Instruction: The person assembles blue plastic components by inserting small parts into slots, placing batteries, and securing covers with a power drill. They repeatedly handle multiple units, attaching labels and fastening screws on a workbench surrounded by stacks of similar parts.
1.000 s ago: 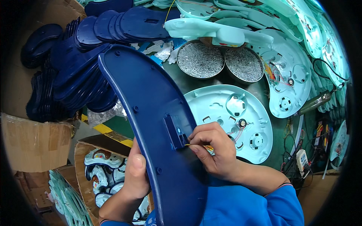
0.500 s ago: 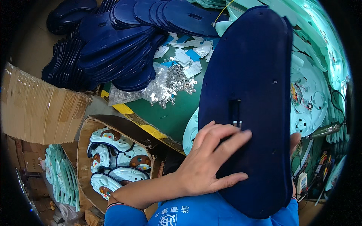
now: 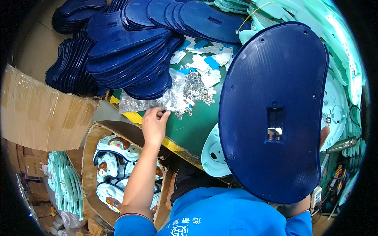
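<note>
A large dark blue bean-shaped plastic panel is held up in front of me, its rectangular slot showing bright, metallic-looking bits at the lower end. My right hand grips the panel's right edge from behind; most of that hand is hidden. At the near edge of a heap of small shiny metal clips, my left hand has thumb and fingers pinched together. What lies between those fingertips is too small to make out. Beside the heap is a clear plastic bag of similar pieces.
Stacked blue panels fill the far left of the green table. White and blue tabs lie behind the clips. An open carton holds toy-like white shells with blue edges. Mint-green shells lie under the panel and are piled at right.
My left hand has left the panel's slot and moved left to the clips. The panel has turned to face me more broadly and shifted slightly right.
</note>
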A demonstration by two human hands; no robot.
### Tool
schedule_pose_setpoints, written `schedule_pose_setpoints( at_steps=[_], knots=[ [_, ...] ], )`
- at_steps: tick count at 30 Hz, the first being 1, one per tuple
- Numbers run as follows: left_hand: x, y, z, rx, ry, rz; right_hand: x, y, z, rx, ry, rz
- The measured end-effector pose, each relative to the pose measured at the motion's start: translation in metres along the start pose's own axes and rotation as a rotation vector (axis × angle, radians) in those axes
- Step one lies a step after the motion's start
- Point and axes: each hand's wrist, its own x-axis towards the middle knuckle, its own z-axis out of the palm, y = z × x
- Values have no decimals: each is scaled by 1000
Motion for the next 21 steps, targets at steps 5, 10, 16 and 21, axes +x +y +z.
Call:
schedule_pose_setpoints(
  at_steps=[5,10,16,21],
  knots=[
    [-12,-4,13,-8,-20,158,0,4,4,4,8,43],
    [-38,20,0,-215,21,232,-5,9,7,7,1,77],
    [-55,115,-13,-1073,-331,103,-8,24,17,25,-43,174],
    [-56,144,1,-204,-74,1034,-15,30,15,40,-84,241]
  ],
)
